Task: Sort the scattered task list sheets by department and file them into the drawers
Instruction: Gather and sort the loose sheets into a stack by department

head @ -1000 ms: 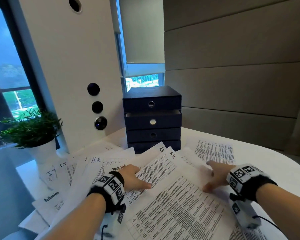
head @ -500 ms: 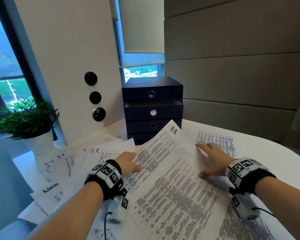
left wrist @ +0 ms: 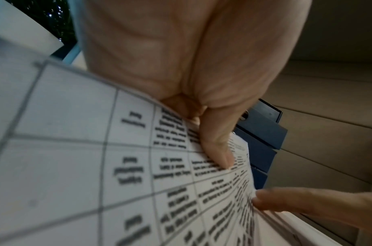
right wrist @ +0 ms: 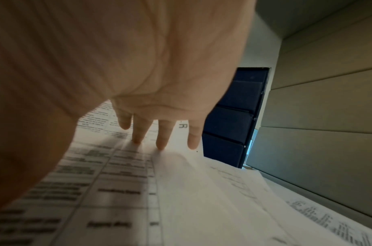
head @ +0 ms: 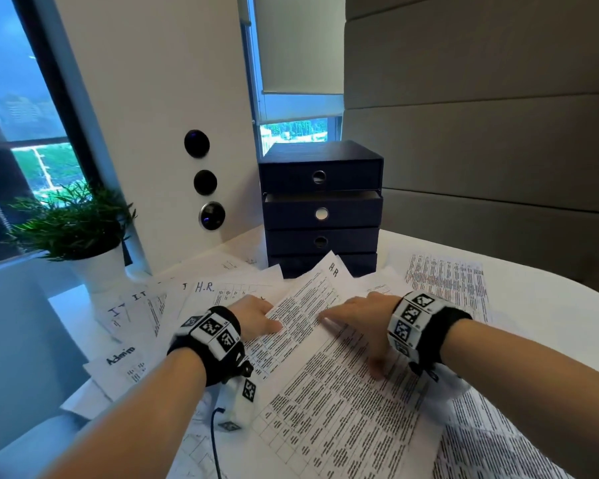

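Printed task list sheets lie fanned over the white table point(head: 540, 305). The top sheet point(head: 329, 371), marked "H.R" at its far corner, is raised at its left edge. My left hand point(head: 256, 316) pinches that edge, the thumb point(left wrist: 218, 149) on top and the other fingers hidden beneath. My right hand point(head: 350, 316) rests flat on the same sheet point(right wrist: 180, 183), its fingers point(right wrist: 161, 138) straight and touching the paper. The dark blue drawer unit point(head: 320, 209) stands behind the papers, its second drawer point(head: 322, 214) pulled out slightly.
Other sheets marked H.R. point(head: 204, 288), I.T point(head: 137, 297) and Admin point(head: 120, 356) spread to the left. A potted plant point(head: 73, 229) stands at the table's left edge. A white pillar point(head: 159, 133) rises behind the papers, and a padded wall point(head: 481, 133) on the right.
My right hand has slid left from the sheet's right side to its middle, close to the left hand. The left hand has taken the H.R sheet's edge and raised it.
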Tool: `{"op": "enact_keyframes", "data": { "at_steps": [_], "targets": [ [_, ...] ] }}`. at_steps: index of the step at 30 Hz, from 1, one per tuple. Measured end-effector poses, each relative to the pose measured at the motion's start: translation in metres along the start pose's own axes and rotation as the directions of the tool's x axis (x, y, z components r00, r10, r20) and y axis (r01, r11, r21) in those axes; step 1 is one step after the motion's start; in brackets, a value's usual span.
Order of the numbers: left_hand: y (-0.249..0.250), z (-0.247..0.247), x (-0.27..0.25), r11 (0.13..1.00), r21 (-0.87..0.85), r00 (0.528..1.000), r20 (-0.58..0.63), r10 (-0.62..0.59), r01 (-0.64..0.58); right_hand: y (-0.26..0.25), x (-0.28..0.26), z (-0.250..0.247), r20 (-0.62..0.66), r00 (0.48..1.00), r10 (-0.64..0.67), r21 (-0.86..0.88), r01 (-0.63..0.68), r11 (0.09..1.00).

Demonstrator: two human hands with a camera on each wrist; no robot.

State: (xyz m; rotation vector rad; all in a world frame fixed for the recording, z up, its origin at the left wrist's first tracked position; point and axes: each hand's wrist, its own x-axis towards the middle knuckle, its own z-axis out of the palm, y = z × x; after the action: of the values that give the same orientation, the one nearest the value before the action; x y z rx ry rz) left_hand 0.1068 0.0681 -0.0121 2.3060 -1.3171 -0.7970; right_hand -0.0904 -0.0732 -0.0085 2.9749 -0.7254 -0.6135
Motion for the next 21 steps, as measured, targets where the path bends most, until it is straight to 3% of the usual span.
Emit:
{"op": "enact_keyframes", "data": {
  "at_steps": [7, 16, 21],
  "targets": [
    [-0.001, 0.003, -0.001, 1.000, -0.021, 1.000, -0.008, -0.008, 0.007, -0.016, 0.018, -0.013, 0.077, 0.997, 0.001, -0.186, 0.013, 0.983],
    [-0.001, 0.005, -0.002, 0.999, 0.029, 1.000, -0.019, 0.022, -0.022, -0.024, 0.017, -0.015, -0.023, 0.999, -0.033, -0.181, 0.028, 0.983],
    [-0.001, 0.005, 0.001, 0.998, 0.066, 1.000, -0.027, 0.003, -0.002, -0.018, 0.015, -0.012, -0.045, 0.997, 0.068, -0.127, -0.074, 0.989]
  ]
}}
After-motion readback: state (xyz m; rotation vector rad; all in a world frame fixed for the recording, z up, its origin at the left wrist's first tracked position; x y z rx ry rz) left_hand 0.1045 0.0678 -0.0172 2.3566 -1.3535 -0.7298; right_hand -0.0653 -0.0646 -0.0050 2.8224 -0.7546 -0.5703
